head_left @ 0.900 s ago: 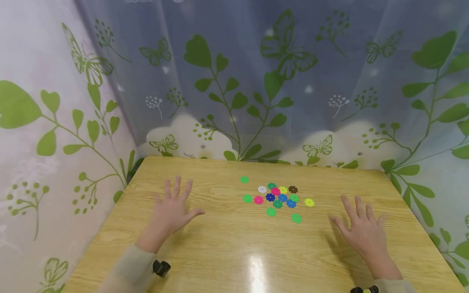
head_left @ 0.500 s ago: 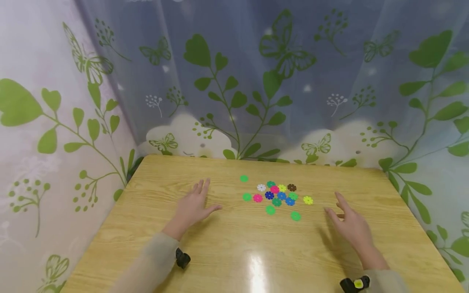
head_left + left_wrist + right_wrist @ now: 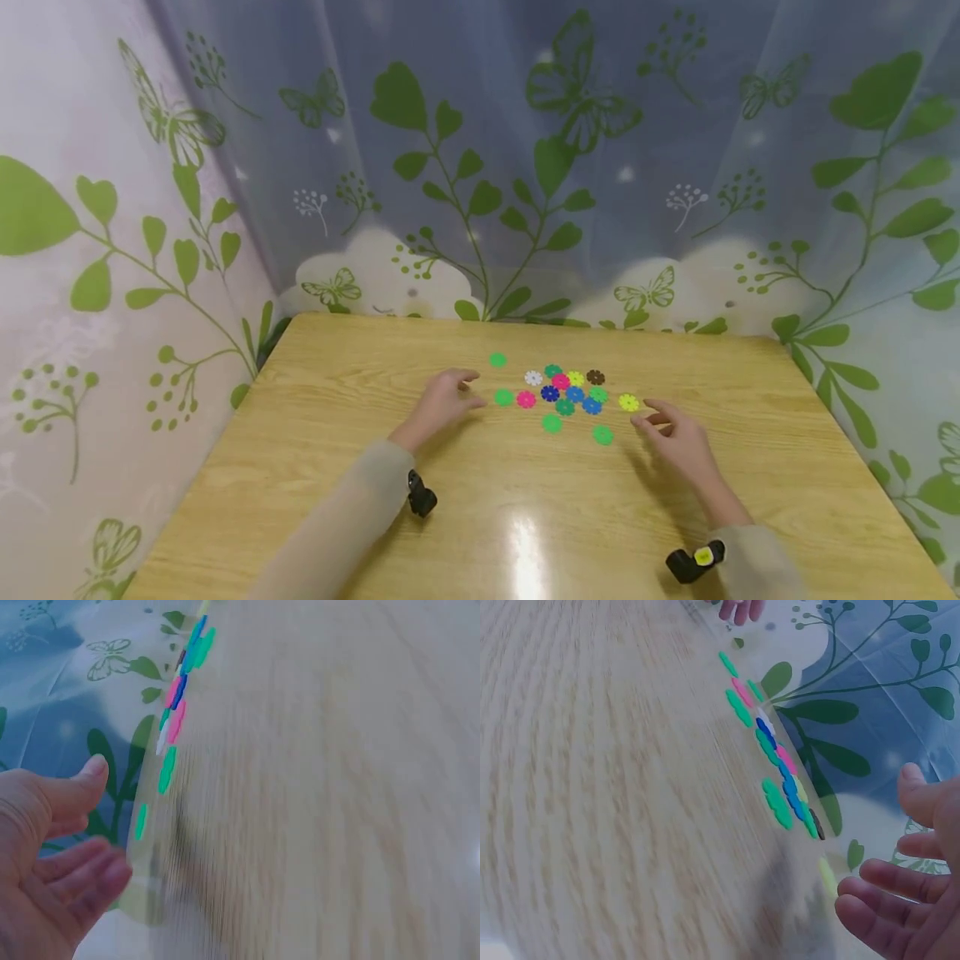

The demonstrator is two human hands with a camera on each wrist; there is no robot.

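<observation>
Flat, notched plastic discs in several colours lie loosely grouped on the wooden table. My left hand [image 3: 442, 402] hovers at the left of the group, thumb and fingers apart, nearest a light green disc [image 3: 503, 397]. In the left wrist view the left hand [image 3: 56, 859] holds nothing, and its fingers are loosely bent. On the other side, my right hand [image 3: 681, 440] is just beside a yellow disc [image 3: 628, 402], without gripping it. The right wrist view has the right hand [image 3: 915, 877] with spread, slightly bent fingers and nothing between them.
The wooden table [image 3: 315, 492] reaches back to a patterned curtain [image 3: 480, 167] with leaves and butterflies. More of that cloth hangs at the left and right. A black wrist camera [image 3: 422, 495] sits on the left sleeve, another wrist camera [image 3: 694, 562] on the right one.
Both hands have moved inward to the discs, the left toward the right and the right toward the left. Their spread fingers have bent. The discs lie as before.
</observation>
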